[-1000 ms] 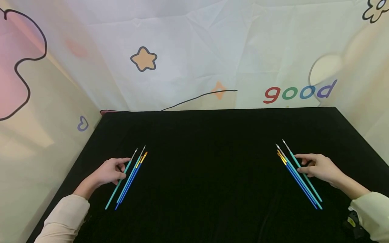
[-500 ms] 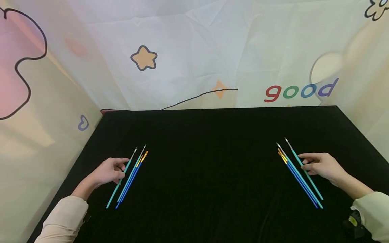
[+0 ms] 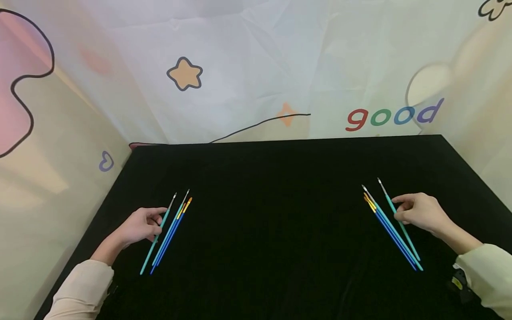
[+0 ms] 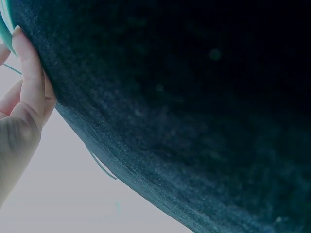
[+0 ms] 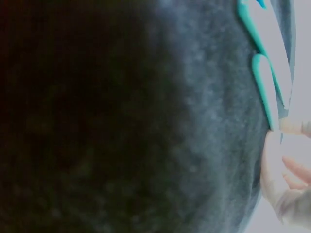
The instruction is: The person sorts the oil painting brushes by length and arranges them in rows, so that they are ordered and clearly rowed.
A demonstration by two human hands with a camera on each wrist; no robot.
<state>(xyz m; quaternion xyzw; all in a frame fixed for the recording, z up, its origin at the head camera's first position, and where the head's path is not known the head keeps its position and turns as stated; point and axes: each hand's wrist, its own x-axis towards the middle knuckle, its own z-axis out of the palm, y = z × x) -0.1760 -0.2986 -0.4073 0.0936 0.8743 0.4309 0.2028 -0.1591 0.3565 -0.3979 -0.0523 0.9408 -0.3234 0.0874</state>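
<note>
On the left of the black table, my left hand (image 3: pixel 140 226) pinches a thin teal paintbrush (image 3: pixel 150 255) between thumb and fingers, its silver-collared tip pointing away. Just right of that brush lie another teal paintbrush (image 3: pixel 166 237) and two blue paintbrushes (image 3: pixel 174 232) with gold collars. My right hand (image 3: pixel 425 214) pinches a teal paintbrush (image 3: pixel 409 238) at the right side. Left of it, a second teal paintbrush (image 3: pixel 412 258) lies alongside blue paintbrushes (image 3: pixel 390 228). In the right wrist view the held brush's rounded end (image 5: pixel 264 82) shows by the thumb.
The black-covered table (image 3: pixel 276 209) spreads between the two hands. Behind it hangs a pale printed backdrop (image 3: pixel 248 66) with a star and the word "good". A small dark object (image 3: pixel 461 284) with a yellow-green patch is near the right sleeve.
My right hand has shifted slightly away from me with its teal paintbrush, widening the gap to the brushes beside it. The left hand stays nearly still; the whole view shifts slightly.
</note>
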